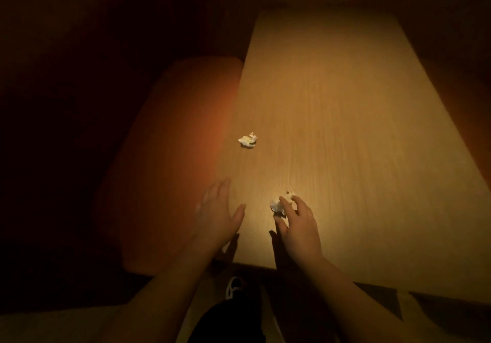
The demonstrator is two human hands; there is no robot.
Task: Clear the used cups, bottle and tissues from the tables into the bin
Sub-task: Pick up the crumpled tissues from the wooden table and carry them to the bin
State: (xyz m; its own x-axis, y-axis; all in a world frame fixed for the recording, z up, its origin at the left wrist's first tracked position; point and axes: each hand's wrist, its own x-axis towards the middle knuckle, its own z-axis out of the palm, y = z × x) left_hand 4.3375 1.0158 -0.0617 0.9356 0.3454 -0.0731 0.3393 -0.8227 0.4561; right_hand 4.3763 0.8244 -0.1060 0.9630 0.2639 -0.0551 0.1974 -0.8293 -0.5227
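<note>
Though dim, orange seat [170, 161] beside table [345, 130].

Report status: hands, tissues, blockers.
Right hand fingers on near tissue, grip unclear. Left hand open, empty. Far tissue untouched on table. Nothing in the way.

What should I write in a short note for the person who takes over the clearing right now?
Left hand: open, fingers straight, over the table's left edge, holding nothing.
Right hand: fingers closing on the near tissue; whether it is lifted yet cannot be told.
Far tissue: crumpled, lying alone on the table, further up near the left edge.
Done: no cups or bottle show on this table.
Left: pick up both tissues and carry them to the bin, which is not in view.
</note>
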